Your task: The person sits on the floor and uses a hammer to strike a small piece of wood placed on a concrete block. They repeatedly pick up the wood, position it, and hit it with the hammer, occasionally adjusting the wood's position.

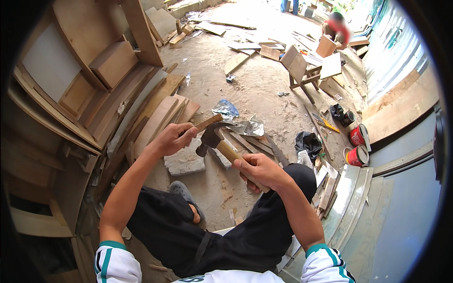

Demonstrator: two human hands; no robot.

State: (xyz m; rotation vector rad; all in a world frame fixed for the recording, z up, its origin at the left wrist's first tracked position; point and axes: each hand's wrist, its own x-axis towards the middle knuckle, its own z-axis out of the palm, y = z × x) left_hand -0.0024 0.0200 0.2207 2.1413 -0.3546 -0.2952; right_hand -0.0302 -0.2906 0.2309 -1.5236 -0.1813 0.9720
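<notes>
My right hand [258,170] grips the wooden handle of a claw hammer [213,138], whose dark metal head sits just right of my left hand. My left hand [173,139] is closed around a short wooden stick [209,122] that points up and to the right, next to the hammer head. Both hands hover above a flat grey stone slab [185,162] on the dirt floor. My legs in black trousers and a grey sandal [185,194] show below.
Wooden boards and curved panels [118,94] are stacked at the left. Scrap strips and foil wrappers [247,127] lie ahead. Two red paint cans [357,146] stand at the right by a blue metal wall. Farther back, a person crouches near a wooden stool [302,70].
</notes>
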